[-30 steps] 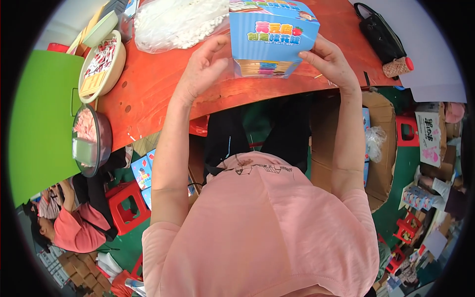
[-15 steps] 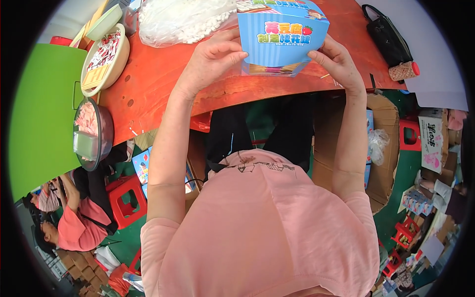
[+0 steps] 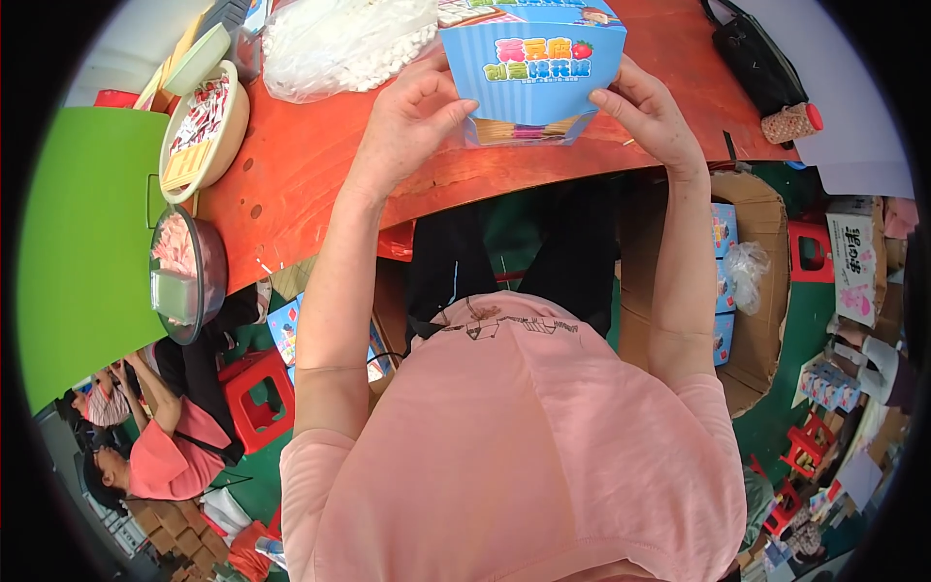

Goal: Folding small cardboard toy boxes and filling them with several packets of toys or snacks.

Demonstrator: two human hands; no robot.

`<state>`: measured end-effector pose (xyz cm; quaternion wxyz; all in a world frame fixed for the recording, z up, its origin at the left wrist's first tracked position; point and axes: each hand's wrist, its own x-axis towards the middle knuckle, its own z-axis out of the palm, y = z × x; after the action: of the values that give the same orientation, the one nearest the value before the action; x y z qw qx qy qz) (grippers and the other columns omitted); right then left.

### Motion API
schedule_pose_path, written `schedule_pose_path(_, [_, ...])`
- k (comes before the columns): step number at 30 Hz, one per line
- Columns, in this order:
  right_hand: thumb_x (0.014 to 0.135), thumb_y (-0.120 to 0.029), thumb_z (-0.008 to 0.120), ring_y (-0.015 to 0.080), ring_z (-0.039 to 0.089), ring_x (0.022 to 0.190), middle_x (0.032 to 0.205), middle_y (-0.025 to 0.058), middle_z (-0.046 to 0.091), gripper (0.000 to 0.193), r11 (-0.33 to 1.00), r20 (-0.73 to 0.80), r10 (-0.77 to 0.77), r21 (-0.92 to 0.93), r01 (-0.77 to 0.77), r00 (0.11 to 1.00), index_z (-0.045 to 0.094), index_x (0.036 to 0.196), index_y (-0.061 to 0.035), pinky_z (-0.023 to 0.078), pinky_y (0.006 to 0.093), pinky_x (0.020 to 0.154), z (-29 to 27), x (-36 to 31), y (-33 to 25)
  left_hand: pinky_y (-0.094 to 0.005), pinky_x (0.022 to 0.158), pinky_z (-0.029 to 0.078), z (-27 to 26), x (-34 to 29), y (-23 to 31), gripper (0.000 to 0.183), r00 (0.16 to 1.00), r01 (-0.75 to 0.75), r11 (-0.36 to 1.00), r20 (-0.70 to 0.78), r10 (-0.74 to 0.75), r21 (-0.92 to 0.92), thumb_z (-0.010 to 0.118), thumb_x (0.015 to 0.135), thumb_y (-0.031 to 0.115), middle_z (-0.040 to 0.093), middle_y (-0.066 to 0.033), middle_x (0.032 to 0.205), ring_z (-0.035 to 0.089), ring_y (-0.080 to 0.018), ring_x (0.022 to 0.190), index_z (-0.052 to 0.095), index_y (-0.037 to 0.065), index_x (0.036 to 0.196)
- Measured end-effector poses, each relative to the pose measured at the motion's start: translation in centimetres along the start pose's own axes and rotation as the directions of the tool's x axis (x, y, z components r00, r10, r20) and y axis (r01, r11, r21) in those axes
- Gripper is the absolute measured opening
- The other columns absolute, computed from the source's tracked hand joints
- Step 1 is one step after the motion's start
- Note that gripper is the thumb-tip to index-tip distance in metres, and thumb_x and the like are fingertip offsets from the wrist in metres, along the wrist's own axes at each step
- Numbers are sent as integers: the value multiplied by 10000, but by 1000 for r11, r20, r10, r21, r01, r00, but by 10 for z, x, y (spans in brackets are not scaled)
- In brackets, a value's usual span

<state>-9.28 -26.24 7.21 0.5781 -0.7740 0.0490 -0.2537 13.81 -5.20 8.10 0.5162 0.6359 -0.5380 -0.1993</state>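
Observation:
A blue striped cardboard box (image 3: 529, 92) with colourful lettering stands at the near side of the red wooden table (image 3: 291, 184). Below its blue front a see-through part shows thin wooden sticks (image 3: 529, 132). My left hand (image 3: 417, 112) pinches the left edge of the box, thumb at the lower front corner. On the opposite side, my right hand (image 3: 650, 112) grips the right edge, its thumb against the front and the other fingers partly hidden behind. Beyond the left hand lies a clear plastic bag of white pieces (image 3: 344, 44).
At the left stand a cream basin of small packets (image 3: 208, 112) and a clear bowl of pink packets (image 3: 179, 247). A black bag (image 3: 756, 63) and a red-lidded jar (image 3: 790, 123) lie far right. A carton (image 3: 756, 388) holding blue boxes stands beside my right arm. People sit at lower left.
The view has shifted slightly, so the box, both hands and the plastic bag appear a little further left. Both hands keep their hold on the box.

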Motion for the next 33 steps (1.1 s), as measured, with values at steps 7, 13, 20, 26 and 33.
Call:
schedule_pose_path(7, [1008,-22,600,153,558,1236,1341,36,581,306,994,4,4,-106,-3,1000,589,1307,43,427,329,1085,0,-4,0,-404,1146,401,8,4,15,198,996,80,992,-49,-76,94,755,837,58,568,-147,1468,483,-279,1407,700,44,1027])
schedule_pose_path(13, [974,-25,651,178,574,1202,1319,59,593,247,983,33,-34,-179,39,999,657,1216,22,456,336,1038,-1,-3,-8,-412,1145,407,19,2,17,379,992,87,988,-99,-74,131,784,799,65,514,-135,1504,444,-304,1429,692,63,1166])
schedule_pose_path(20, [944,-84,711,212,553,1254,1343,76,597,243,957,129,-11,-287,47,992,716,1171,1,440,366,1055,-10,2,-14,-418,1159,390,17,5,21,322,999,24,989,-43,-18,143,817,780,62,522,-108,1470,438,-299,1412,747,59,1094])
schedule_pose_path(26, [972,-113,687,170,567,1227,1352,55,592,251,987,86,87,-146,-74,993,695,1190,11,432,356,1067,-8,1,-17,-424,1126,412,18,7,15,345,1000,-6,967,-22,12,254,832,783,91,545,-116,1426,462,-300,1376,746,61,1117])
schedule_pose_path(33, [999,-119,659,145,580,1188,1342,41,583,245,993,32,88,-80,-85,996,667,1193,31,435,332,1054,-6,-4,0,-434,1097,435,17,9,25,318,998,27,994,-66,-20,110,822,803,107,565,-115,1386,498,-314,1325,738,39,1102])
